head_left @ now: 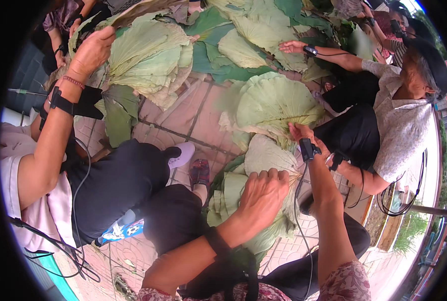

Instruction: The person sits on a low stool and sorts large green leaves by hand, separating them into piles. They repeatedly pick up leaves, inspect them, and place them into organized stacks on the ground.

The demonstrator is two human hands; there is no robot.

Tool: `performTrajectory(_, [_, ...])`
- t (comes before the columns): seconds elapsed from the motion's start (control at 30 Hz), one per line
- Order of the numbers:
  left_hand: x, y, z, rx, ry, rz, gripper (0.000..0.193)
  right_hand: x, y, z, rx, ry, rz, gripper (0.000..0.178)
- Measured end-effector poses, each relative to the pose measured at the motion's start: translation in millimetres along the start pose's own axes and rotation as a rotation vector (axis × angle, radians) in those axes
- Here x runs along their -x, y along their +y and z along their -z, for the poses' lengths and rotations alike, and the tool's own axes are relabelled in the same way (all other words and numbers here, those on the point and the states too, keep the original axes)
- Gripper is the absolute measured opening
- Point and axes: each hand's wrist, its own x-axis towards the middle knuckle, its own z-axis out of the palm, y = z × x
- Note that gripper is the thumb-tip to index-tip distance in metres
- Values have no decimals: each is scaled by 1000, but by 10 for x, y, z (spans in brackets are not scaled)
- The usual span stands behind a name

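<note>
The left hand (263,193), knuckles bent, fingertips hidden and grip impossible to tell, is over a leaf stack (225,196); the right hand (302,132) clamps its fingers on a pale-green leaf (276,102) at the right edge of the exposed paving (211,116)

The left hand (264,194) hides its own fingertips.

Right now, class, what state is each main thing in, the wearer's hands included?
Large round pale-green leaf, spread open
Layered pale-green leaf stack, overlapping
Thin dark-green leaves, overlapping
Left hand, curled shut, contents hidden
Right hand, grip closed on large leaf's lower edge
Broad black wristband, around left wrist
</note>
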Motion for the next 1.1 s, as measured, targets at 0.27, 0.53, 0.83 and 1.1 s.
performTrajectory(0.27, [-116,-179,235,57,134,170,11,142,377,395,437,-109,425,24])
performTrajectory(0.53, [-108,-124,260,124,141,101,13,714,1148,1664,1284,-297,206,27])
performTrajectory(0.83, [-138,-41,163,94,139,27,20,1563,1717,2393,1737,-359,295,50])
performTrajectory(1.1, [-138,-59,121,160,172,79,16,1967,2309,2294,1820,31,471,48])
